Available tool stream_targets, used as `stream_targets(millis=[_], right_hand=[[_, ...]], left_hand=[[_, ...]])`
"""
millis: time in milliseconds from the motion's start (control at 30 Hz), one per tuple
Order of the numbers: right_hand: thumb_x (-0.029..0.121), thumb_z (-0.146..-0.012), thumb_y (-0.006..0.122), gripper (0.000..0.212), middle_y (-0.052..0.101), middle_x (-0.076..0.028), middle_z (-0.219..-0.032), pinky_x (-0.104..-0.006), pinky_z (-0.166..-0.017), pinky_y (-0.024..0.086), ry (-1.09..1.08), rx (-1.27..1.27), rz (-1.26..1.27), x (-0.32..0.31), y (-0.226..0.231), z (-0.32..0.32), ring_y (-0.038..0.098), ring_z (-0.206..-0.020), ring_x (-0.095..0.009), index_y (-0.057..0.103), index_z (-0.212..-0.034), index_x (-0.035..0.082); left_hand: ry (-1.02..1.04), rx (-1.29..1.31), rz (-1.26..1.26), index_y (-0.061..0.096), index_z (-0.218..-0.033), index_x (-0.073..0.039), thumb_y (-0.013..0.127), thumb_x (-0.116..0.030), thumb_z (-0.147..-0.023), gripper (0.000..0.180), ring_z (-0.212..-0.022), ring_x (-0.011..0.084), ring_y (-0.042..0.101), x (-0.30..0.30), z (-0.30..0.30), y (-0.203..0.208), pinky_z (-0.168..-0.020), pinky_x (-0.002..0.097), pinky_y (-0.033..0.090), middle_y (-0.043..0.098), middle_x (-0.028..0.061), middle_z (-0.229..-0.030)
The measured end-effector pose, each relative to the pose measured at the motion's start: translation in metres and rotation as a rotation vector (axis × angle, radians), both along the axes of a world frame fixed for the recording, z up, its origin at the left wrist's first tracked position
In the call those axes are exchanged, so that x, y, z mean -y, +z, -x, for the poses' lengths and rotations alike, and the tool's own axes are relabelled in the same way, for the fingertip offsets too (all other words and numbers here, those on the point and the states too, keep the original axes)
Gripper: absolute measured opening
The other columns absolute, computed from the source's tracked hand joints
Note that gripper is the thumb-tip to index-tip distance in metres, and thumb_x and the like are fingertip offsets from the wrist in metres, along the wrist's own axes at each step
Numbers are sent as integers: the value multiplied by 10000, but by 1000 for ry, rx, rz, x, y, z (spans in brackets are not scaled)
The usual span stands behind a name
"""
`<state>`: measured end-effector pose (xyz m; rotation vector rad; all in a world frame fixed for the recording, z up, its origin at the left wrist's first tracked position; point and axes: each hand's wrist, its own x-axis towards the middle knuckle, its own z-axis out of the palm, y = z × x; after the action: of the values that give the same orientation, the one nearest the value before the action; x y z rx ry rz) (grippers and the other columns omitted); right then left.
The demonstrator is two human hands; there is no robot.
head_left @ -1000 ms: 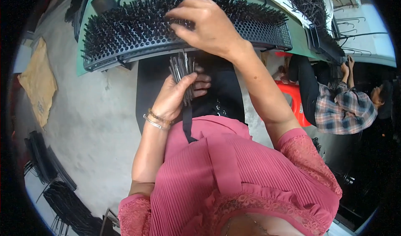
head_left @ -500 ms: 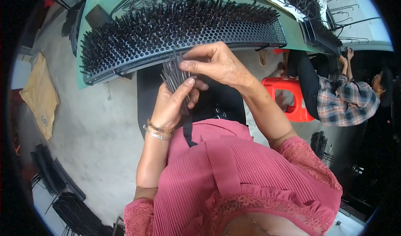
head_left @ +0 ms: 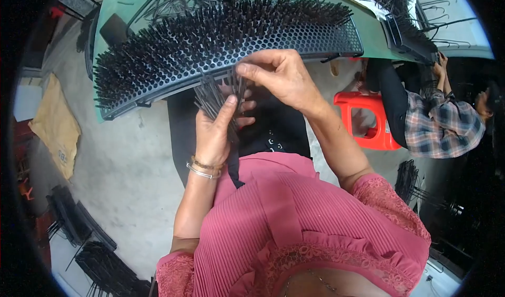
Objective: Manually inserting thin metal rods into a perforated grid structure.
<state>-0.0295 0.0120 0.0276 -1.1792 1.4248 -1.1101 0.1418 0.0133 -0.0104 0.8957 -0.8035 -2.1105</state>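
In the head view, the left hand (head_left: 213, 134) was clamped on a bundle of dark rods (head_left: 212, 94), its thumb across the near side and its fingers showing beyond the right edge. The bundle was in front of the lap, just below the front edge of a perforated panel (head_left: 344, 39), with its upper ends fanned out a little. The right hand (head_left: 279, 78) was close beside the left, thumb and fingers bent at the bundle's upper right; I could not tell whether they gripped a rod. Many short rods (head_left: 173, 44) stood in the panel's holes, dense at the left and middle, while holes showed bare along the front and at the right end. Beyond the panel, loose rods (head_left: 179, 3) lay heaped on a green table (head_left: 117, 5), near a dark block (head_left: 114, 30). To the right were a red stool (head_left: 344, 107) and a co-worker (head_left: 444, 123) in a checked shirt; to the left, a tan sack (head_left: 57, 123) lay on the grey floor (head_left: 126, 181).
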Motion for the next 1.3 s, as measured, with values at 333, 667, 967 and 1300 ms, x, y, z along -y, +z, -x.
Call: stream_targets(millis=[333, 667, 967, 1300], right_hand=[[90, -860, 630, 166, 681, -66, -854, -209, -683, 502, -108, -50, 378, 26, 17, -2, 627, -776, -92, 662, -981, -20], [99, -824, 663, 158, 693, -54, -854, -206, -647, 496, -95, -454, 685, 52, 6, -7, 631, -743, -78, 681, -958, 19], [124, -757, 697, 210, 684, -71, -837, -305, -709, 461, -40, -733, 873, 53, -13, -12, 638, -752, -204, 689, -957, 63], [139, -761, 690, 152, 648, -58, -776, -318, -652, 414, -97, -886, 1018, 53, -15, -19, 600, -698, -196, 677, -883, 49]], left_hand=[[95, -26, -24, 512, -1114, 6, 572, -185, -908, 288, -839, 212, 640, -4, -6, -15, -691, 326, 556, 621, 137, -988], [25, -10, -73, 496, -1149, -21, 558, -159, -913, 280, -826, 215, 643, -9, -9, -15, -705, 322, 551, 630, 163, -992], [25, 2, -103, 473, -1161, -39, 553, -157, -914, 285, -838, 211, 647, -7, -12, -13, -685, 306, 549, 634, 169, -1014], [-1, 0, -93, 474, -1153, -38, 559, -163, -911, 285, -836, 209, 641, -6, -12, -13, -676, 306, 547, 633, 161, -1006]])
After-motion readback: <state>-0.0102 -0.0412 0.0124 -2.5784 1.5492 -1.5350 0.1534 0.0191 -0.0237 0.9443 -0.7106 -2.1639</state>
